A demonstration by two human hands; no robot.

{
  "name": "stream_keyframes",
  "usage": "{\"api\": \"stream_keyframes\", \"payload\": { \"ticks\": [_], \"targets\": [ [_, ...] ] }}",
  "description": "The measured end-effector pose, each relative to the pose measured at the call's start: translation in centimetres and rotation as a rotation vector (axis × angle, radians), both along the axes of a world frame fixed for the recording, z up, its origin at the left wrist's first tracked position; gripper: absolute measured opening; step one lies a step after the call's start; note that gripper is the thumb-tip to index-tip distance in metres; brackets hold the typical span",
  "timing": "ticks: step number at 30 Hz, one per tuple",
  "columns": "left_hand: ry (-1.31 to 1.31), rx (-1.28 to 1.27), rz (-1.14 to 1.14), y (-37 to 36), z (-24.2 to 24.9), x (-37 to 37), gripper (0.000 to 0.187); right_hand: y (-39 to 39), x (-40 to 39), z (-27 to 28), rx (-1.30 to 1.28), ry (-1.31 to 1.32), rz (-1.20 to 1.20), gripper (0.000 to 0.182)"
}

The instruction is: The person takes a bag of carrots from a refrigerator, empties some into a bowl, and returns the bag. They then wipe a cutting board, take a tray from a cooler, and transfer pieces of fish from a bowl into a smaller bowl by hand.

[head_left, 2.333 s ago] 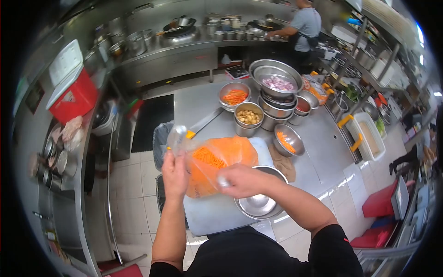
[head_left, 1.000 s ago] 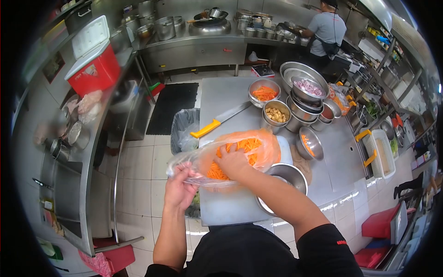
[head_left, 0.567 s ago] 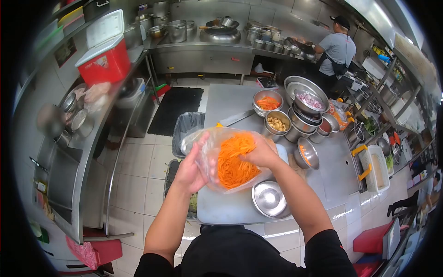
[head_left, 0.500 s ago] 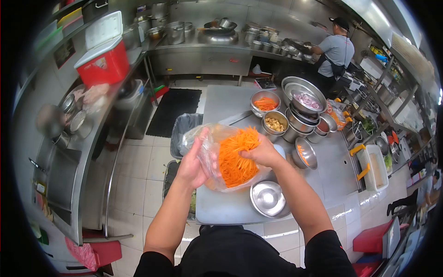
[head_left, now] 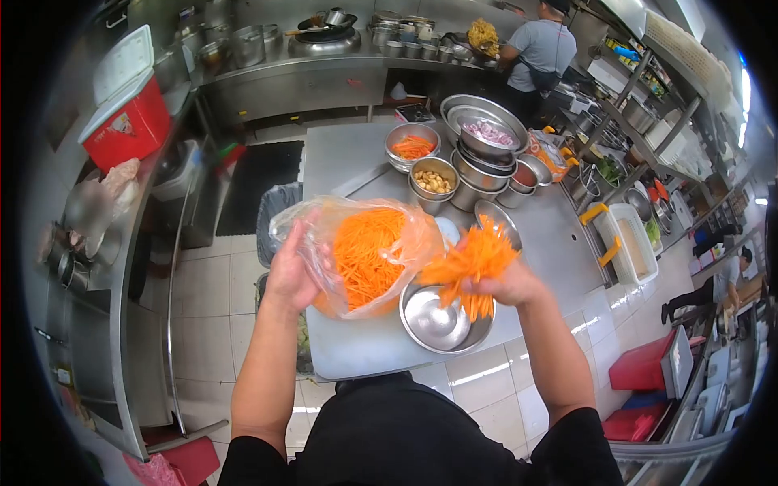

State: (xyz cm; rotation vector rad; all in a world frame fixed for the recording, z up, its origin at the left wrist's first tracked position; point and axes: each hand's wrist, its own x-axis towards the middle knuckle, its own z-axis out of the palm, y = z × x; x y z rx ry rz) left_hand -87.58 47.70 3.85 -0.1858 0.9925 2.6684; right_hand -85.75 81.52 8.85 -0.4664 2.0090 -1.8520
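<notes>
A clear plastic bag (head_left: 417, 231) full of shredded carrot (head_left: 369, 255) is held up over the white cutting board (head_left: 348, 348). My left hand (head_left: 293, 267) grips the bag's left side, its fingers partly behind the plastic. My right hand (head_left: 506, 283) is closed around a big bunch of carrot shreds (head_left: 478, 255), outside the bag on its right. Some strands hang down from that fist. Below and left of the right hand sits a shiny metal bowl (head_left: 433, 316) on the board's right edge, partly covered by the shreds.
Farther back on the steel table stand bowls of cut carrot (head_left: 412, 146), brown chunks (head_left: 432, 181) and sliced onion (head_left: 490, 134). A knife (head_left: 362, 179) lies left of them. A white basket (head_left: 628, 243) stands at right. A co-worker (head_left: 539, 57) is at the back counter.
My right hand has come out of the bag and moved right with a bunch of carrot shreds, near the metal bowl. My left hand still holds the bag. The view has shifted.
</notes>
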Motion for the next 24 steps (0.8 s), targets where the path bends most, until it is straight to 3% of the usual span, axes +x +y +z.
{"api": "stream_keyframes", "payload": {
  "ticks": [3, 6, 9, 10, 13, 15, 19, 21, 24],
  "targets": [
    [-0.012, -0.030, 0.023, 0.3, 0.9, 0.5, 0.048, 0.1, 0.7, -2.4, 0.527, -0.002, 0.171, 0.083],
    [0.034, -0.078, -0.029, -0.4, 0.7, 0.9, 0.044, -1.1, 2.4, -6.0, 1.103, 0.381, 0.244, 0.089],
    [0.027, -0.136, -0.082, -1.7, 0.6, 1.8, 0.042, -1.9, 1.7, -4.3, 1.179, 0.343, 0.325, 0.072],
    [0.028, -0.133, -0.081, -1.6, 0.7, 2.0, 0.043, -2.8, 1.2, -2.1, 1.271, 0.227, 0.343, 0.055],
    [-0.016, -0.115, -0.045, -1.6, 1.2, 3.1, 0.043, -4.5, 0.4, 0.8, 1.034, 0.251, 0.148, 0.042],
    [-0.012, -0.076, -0.017, -1.6, 1.2, 3.7, 0.044, -7.2, -0.3, 2.6, 0.840, 0.405, 0.135, 0.031],
    [-0.032, -0.047, -0.026, -1.9, 1.1, 4.5, 0.048, -13.8, -4.2, -2.3, 0.734, 0.713, 0.256, 0.025],
    [-0.053, -0.079, -0.032, -1.9, 1.5, 5.0, 0.048, -18.2, -6.3, -4.8, 1.031, 0.486, 0.503, 0.035],
    [-0.071, -0.117, -0.045, -1.9, 2.0, 5.6, 0.048, -21.8, -6.2, -9.4, 1.243, 0.660, 0.635, 0.038]
  ]
}}
